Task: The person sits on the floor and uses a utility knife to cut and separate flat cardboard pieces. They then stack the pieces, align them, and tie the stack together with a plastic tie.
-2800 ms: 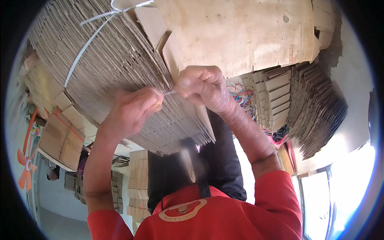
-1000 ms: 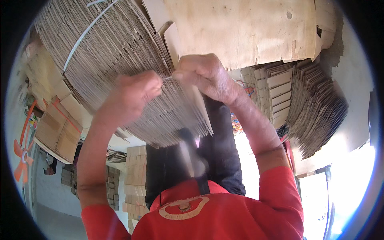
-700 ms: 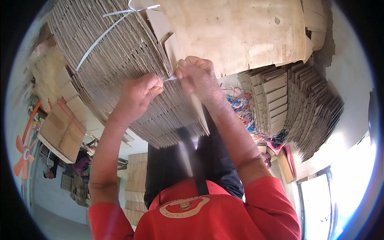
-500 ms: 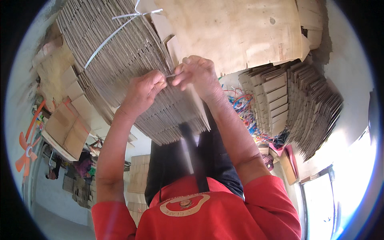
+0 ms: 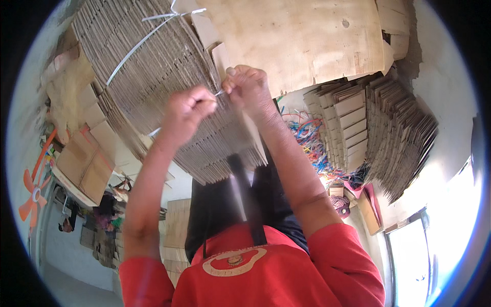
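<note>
A large bundle of flat cardboard pieces (image 5: 204, 158), stacked on edge, lies in front of me. Above its right part, a short stretch of white plastic strap (image 5: 220, 93) runs between my two hands. My left hand (image 5: 185, 113), somewhat blurred, is closed with thumb and fingers pinched on one end. My right hand (image 5: 249, 89) pinches the other end close to the bundle's right edge. Farther off, a second white strap (image 5: 134, 55) crosses the bundle and is knotted near the top. Beside my left wrist, a bit of white strap shows against the cardboard.
A wide board (image 5: 302, 41) spreads at the far right. Under it stand stacks of folded cardboard (image 5: 399, 133), beside a tangle of coloured straps (image 5: 307, 138). At left are a cardboard box (image 5: 84, 163) and an orange fan (image 5: 36, 193). A bright window (image 5: 409, 256) is at lower right.
My hands have drawn slightly apart, the right moving a little away from me. More of the white strap shows between them, and a piece has come into sight by my left wrist.
</note>
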Demonstrator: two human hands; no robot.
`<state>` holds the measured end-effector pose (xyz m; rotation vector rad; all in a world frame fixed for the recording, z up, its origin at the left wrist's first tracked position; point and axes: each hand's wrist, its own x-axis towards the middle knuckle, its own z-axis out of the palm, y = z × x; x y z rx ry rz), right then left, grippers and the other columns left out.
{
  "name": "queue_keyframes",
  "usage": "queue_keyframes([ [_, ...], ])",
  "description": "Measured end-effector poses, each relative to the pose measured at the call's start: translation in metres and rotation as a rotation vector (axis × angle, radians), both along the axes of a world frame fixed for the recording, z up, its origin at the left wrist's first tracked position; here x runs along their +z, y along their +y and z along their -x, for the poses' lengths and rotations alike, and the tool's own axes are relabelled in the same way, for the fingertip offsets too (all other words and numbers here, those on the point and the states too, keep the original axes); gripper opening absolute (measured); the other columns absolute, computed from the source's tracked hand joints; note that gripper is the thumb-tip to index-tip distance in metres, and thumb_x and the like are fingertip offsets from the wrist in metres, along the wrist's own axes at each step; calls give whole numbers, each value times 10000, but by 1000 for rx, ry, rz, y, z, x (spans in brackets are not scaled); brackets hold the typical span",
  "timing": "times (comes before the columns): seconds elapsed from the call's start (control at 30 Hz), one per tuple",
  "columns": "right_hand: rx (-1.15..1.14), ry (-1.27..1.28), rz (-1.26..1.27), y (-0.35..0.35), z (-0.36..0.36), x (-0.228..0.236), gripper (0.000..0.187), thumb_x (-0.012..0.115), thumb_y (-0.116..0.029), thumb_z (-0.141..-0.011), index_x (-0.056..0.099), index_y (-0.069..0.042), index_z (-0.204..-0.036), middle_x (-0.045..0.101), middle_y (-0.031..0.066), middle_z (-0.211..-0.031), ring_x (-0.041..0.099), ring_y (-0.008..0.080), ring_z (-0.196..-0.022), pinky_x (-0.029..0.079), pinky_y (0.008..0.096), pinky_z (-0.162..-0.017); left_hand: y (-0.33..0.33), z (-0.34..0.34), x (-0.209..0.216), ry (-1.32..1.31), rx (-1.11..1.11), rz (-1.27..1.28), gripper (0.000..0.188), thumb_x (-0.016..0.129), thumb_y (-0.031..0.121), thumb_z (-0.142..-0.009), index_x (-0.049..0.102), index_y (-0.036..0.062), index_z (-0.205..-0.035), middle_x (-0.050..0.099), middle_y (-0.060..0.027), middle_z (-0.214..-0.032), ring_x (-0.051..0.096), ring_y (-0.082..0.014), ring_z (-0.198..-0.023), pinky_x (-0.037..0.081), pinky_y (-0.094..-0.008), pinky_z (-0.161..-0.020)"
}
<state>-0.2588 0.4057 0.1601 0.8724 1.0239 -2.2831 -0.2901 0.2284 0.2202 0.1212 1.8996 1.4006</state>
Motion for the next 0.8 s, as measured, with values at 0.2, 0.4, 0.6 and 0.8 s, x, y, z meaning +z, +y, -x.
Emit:
queue_keyframes([
  [0.2,-302,408,46,-26,-39,-59,251,647,-195,-908,575,-18,-746,601,54,-654,502,102,-464,403,220,-441,95,23,34,209,-77,-179,116,630,77,-851,589,6,-770,567,-17,-668,511,-77,-607,426,-250,-562],
  [0.4,-51,5,30,-1,-6,1,264,563,-187,-953,568,-4,-762,599,87,-655,526,143,-436,425,257,-405,19,44,24,639,136,188,157,599,-12,-866,661,18,-1007,655,-98,-954,629,-179,-772,539,-326,-695],
  [0.6,-60,-21,24,-4,-7,7,272,562,-171,-945,551,-2,-733,594,96,-656,508,145,-431,406,262,-402,-5,10,12,915,-444,584,386,657,88,-803,592,46,-1182,622,-114,-1076,610,-245,-900,533,-362,-760],
  [0.8,-86,-30,15,-4,-7,5,260,563,-160,-940,537,-5,-732,589,100,-656,485,139,-415,378,262,-378,1,7,12,905,-494,685,194,625,45,-750,563,32,-934,610,-89,-876,619,-225,-832,538,-354,-708],
])
